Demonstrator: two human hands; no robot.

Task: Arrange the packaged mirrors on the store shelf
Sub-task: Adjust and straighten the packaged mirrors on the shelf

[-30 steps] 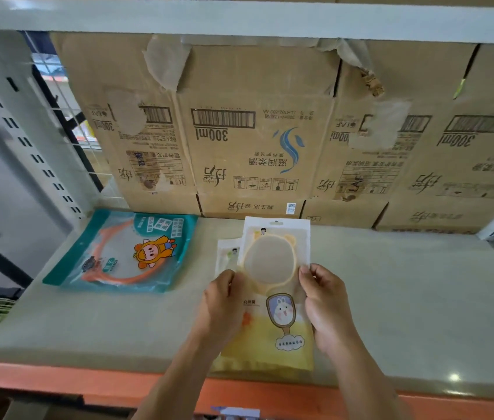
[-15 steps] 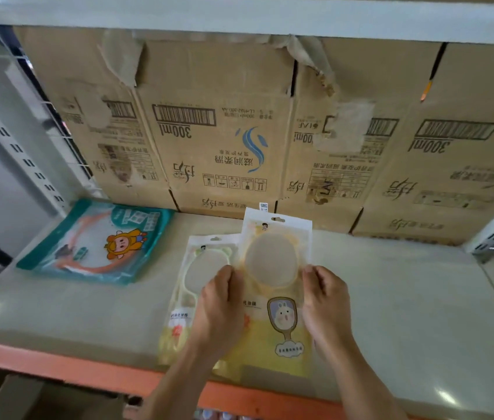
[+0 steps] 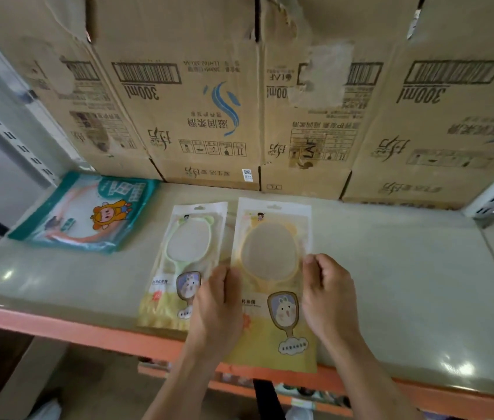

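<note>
Green mirror pack (image 3: 185, 262) now almost fully uncovered, flat just left of yellow mirror pack (image 3: 270, 268); earlier half hidden beneath it. Left hand (image 3: 218, 307) grips the yellow pack's left edge, right hand (image 3: 327, 298) pinches its right edge. Yellow pack lies on shelf (image 3: 406, 283), lower end overhanging the front edge. Teal package (image 3: 88, 213) far left; cardboard boxes (image 3: 194, 101) behind.

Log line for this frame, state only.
left hand: holds yellow mirror pack | right hand: pinches same pack | green mirror pack: flat on shelf, beside it
</note>
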